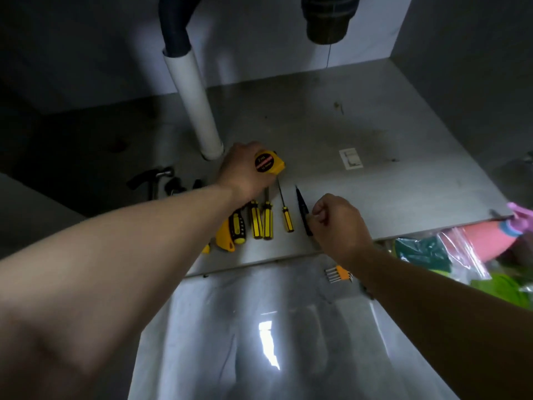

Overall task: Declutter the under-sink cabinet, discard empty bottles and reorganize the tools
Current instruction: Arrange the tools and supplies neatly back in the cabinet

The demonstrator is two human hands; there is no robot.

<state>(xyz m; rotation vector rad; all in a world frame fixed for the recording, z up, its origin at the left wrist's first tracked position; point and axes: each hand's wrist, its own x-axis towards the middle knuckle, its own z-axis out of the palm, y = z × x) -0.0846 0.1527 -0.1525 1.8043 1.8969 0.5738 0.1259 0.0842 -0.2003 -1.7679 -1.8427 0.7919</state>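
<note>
Left grip (245,176) curled round yellow tape measure (268,165) nr white pipe (196,105); right grip (339,223) pinches black pointed tool (301,202) beside screwdrivers (267,223) on cabinet floor (375,125).

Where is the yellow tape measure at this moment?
In the head view, centre: the left hand holds the tape measure just right of the foot of the white pipe, behind the row of screwdrivers.
</note>
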